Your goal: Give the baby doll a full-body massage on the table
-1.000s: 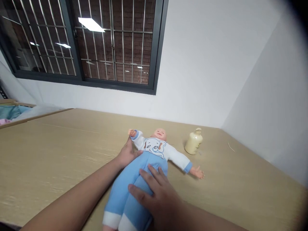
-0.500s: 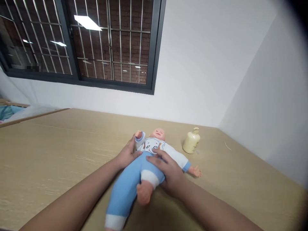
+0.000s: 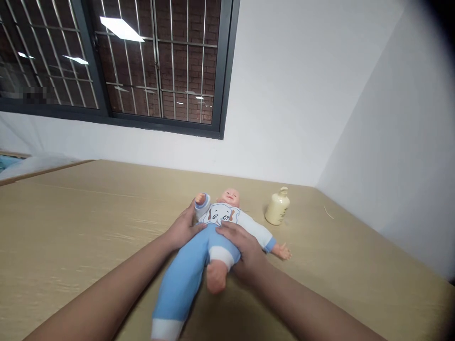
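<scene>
A baby doll [image 3: 194, 265] in a white and blue outfit lies on its back on the wooden table, its head at the far end. An elephant-like face is printed on its chest. My left hand [image 3: 185, 229] holds the doll's waist from the left, thumb on the front of the blue trousers. From the other side, my right hand [image 3: 245, 246] grips its hip and raised leg, with fingers across the belly. One doll leg is stretched toward me; the other is bent, its bare foot up. My fingertips under the doll are hidden.
A cream pump bottle [image 3: 277, 208] stands right of the doll's head. Farther right lies a thin pale strand [image 3: 328, 212] on the table [image 3: 88, 227]. White walls and a barred window [image 3: 159, 61] rise behind. Plastic-covered items [image 3: 21, 166] sit past the table's left edge.
The camera view has turned slightly, so the scene sits a little farther left. The doll's bent foot has shifted slightly right and away from me. Both hands keep their hold.
</scene>
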`<state>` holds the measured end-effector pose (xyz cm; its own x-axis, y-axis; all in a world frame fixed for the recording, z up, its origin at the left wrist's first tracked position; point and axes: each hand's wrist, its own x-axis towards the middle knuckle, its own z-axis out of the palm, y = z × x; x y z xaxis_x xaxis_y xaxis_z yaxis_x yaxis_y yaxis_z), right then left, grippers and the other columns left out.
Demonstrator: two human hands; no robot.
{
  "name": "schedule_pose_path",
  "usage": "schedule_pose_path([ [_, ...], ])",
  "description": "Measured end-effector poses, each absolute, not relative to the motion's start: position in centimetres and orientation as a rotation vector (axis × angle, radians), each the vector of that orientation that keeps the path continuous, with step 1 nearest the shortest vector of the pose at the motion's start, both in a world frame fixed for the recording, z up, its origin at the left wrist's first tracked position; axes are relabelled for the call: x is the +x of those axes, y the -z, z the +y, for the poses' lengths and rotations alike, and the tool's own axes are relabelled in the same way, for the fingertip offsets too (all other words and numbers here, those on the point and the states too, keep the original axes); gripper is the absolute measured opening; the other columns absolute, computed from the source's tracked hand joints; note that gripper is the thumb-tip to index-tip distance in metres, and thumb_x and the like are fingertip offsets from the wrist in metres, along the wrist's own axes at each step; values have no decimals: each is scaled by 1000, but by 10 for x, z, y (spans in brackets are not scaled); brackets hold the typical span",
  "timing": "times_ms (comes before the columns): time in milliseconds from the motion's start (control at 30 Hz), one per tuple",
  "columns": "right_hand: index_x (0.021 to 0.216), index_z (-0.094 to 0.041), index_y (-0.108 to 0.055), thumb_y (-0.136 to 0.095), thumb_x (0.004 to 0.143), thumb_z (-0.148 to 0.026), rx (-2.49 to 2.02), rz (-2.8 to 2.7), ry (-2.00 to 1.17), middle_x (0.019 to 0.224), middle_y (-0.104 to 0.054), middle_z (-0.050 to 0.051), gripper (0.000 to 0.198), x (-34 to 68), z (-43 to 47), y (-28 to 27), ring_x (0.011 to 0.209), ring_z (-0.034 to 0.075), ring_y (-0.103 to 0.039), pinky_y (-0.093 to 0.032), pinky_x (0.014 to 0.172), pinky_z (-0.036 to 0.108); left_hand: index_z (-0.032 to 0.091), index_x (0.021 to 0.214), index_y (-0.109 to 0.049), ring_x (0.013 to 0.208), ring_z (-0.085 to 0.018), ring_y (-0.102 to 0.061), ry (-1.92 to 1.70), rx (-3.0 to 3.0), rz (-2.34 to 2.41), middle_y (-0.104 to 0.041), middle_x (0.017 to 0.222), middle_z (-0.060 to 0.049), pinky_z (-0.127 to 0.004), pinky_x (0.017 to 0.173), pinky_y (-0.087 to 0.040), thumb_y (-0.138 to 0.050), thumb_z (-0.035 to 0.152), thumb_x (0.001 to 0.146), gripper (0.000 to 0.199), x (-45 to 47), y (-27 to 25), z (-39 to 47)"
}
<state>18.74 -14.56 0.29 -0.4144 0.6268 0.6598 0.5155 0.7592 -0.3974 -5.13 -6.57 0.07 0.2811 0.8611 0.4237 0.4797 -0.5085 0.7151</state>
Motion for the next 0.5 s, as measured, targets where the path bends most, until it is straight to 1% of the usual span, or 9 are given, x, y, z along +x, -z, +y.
schedule_pose_path([
  [67,134,-28,-56,-68,76,-23,-803,-2216,-84,146,-50,11,59,186,-161,-4,128,29,-55,-45,106,44,19,150,-28,128,-34,-53,-1093,1995,1328,-55,140,-14,-48,105,-43,-71,52,76,92,-56,5,-63],
  [133,136,-29,-53,-68,71,-24,-726,-2355,4,149,-45,11,67,182,-176,-1,133,33,-49,-42,107,50,17,144,-35,123,-36,-57,-1056,1876,1512,-59,135,-17,-47,99,-47,-73,60,70,94,-61,11,-59],
  [200,137,-30,-51,-69,65,-23,-703,-2457,51,152,-41,11,75,179,-187,2,139,39,-39,-38,109,57,17,137,-42,121,-38,-58,-1020,1828,1649,-62,130,-18,-48,94,-49,-74,66,66,91,-64,13,-58],
  [267,136,-31,-51,-70,62,-25,-727,-2514,40,154,-38,9,77,176,-194,4,143,42,-31,-34,109,61,19,135,-45,120,-40,-59,-997,1839,1715,-64,128,-19,-49,92,-49,-73,67,65,89,-63,12,-58],
  [367,135,-31,-52,-70,63,-31,-698,-2583,32,155,-37,7,73,171,-198,5,146,43,-23,-30,110,64,19,137,-43,118,-40,-60,-968,1850,1762,-65,126,-19,-49,91,-48,-71,69,66,91,-61,9,-60],
  [500,138,-34,-48,-71,70,-44,-645,-2623,109,158,-31,9,73,164,-201,6,145,46,-20,-25,108,71,20,136,-43,114,-41,-62,-940,1817,1820,-66,124,-19,-50,89,-49,-69,71,66,90,-60,12,-59],
])
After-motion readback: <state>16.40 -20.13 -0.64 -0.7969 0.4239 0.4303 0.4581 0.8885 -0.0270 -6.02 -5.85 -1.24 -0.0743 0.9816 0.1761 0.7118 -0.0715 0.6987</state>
